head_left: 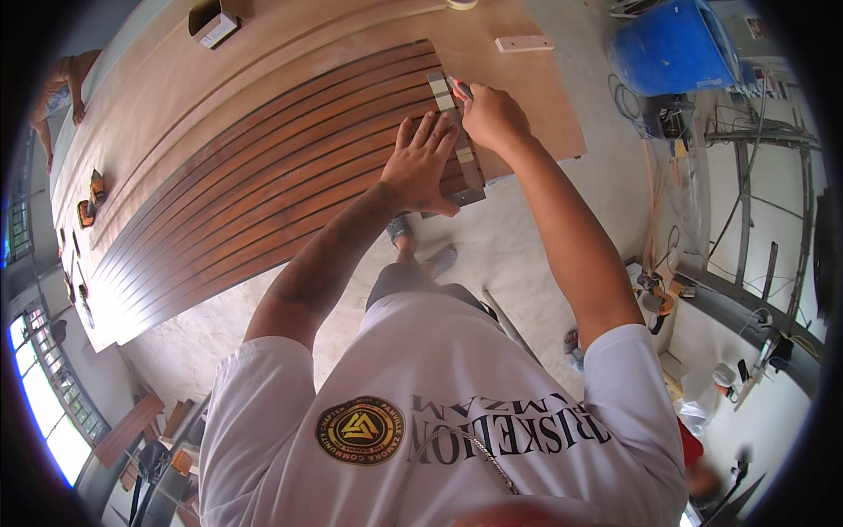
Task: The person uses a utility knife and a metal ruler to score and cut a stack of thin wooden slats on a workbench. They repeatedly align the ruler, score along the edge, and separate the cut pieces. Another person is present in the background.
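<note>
A dark brown slatted wood panel (pixel 290 158) with black grooves lies on a large brown board. My left hand (pixel 421 165) presses flat on its right end, fingers spread. Beside those fingers, a dark metal framing square (pixel 469 197) runs along the panel's end, with pale pieces of tape (pixel 464 155) on or under it. My right hand (pixel 494 119) is closed around what looks like a red-and-black utility knife (pixel 460 89), at the far end of the square. Its tip is too small to make out.
A drill (pixel 95 186) and an open cardboard box (pixel 214 24) sit on the brown board (pixel 518 88), with a short wood strip (pixel 524 44) at its far right. A blue bin (pixel 674 48) stands on the floor beyond. Another person's arm (pixel 77 83) shows at far left.
</note>
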Available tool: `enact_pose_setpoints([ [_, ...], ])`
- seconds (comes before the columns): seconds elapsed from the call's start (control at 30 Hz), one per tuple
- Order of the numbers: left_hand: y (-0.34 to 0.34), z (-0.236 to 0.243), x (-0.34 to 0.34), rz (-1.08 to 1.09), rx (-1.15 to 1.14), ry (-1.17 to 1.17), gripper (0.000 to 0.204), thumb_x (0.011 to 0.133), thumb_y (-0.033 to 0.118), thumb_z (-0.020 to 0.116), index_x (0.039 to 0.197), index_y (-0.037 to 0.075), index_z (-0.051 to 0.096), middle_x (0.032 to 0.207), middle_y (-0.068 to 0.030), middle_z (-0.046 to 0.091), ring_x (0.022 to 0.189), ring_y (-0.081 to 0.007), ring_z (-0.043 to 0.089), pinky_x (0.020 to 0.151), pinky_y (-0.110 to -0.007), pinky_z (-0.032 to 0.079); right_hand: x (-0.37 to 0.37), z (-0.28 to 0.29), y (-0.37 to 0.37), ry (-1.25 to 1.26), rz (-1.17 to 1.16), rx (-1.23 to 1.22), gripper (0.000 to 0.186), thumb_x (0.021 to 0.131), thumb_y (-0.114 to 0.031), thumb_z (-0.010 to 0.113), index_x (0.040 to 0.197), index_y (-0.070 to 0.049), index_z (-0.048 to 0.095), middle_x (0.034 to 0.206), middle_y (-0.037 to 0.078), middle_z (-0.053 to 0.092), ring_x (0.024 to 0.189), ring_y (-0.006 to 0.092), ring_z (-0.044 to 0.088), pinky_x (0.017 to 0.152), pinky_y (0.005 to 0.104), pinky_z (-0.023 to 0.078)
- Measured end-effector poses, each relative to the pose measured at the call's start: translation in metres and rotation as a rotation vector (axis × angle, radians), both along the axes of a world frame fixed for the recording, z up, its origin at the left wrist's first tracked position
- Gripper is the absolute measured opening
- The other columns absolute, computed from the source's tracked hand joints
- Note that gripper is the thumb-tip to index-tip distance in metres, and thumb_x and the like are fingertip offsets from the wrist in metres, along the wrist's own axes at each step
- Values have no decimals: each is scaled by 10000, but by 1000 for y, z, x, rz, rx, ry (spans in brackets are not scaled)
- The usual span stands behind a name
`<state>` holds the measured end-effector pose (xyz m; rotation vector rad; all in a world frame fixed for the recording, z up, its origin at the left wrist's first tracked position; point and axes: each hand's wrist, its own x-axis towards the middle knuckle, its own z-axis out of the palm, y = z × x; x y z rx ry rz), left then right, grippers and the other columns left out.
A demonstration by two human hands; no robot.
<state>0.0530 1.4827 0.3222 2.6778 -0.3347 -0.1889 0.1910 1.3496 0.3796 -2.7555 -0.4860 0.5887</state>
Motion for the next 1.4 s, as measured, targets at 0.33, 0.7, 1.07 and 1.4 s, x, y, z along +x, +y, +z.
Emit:
enact_pose_setpoints([
  [0.33, 2, 4, 1, -9, 45, 34, 1426, 552, 635, 913, 1646, -7, 262, 1725, -228, 251, 1629, -408, 165, 1309, -622, 107, 5, 29, 24, 25, 67, -160, 300, 970, -221, 668, 1187, -23, 729, 1224, 234, 740, 1169, 406, 708, 988, 499, 571],
  [0.7, 3, 2, -2, 22, -14, -33, 1362, 530, 574, 920, 1616, -7, 337, 1724, -209, 265, 1625, -395, 182, 1307, -616, 109, -21, 24, -4, 89, 114, -155, 264, 1010, -155, 564, 1180, 8, 684, 1171, 261, 737, 1092, 458, 702, 928, 538, 562],
  [1.07, 0, 5, -1, 11, 46, 15, 1404, 531, 607, 931, 1631, 1, 303, 1726, -227, 254, 1632, -395, 165, 1315, -608, 92, -80, 32, -64, 249, 127, -271, 290, 960, -97, 559, 1206, -12, 685, 1141, 246, 747, 1123, 427, 707, 949, 520, 567],
  [1.4, -4, 7, 0, 7, 80, 47, 1420, 525, 594, 947, 1637, 3, 291, 1732, -228, 229, 1635, -401, 139, 1316, -608, 75, -141, 32, -132, 251, 212, -231, 210, 977, -137, 549, 1052, -37, 717, 998, 221, 763, 993, 426, 735, 883, 524, 575],
])
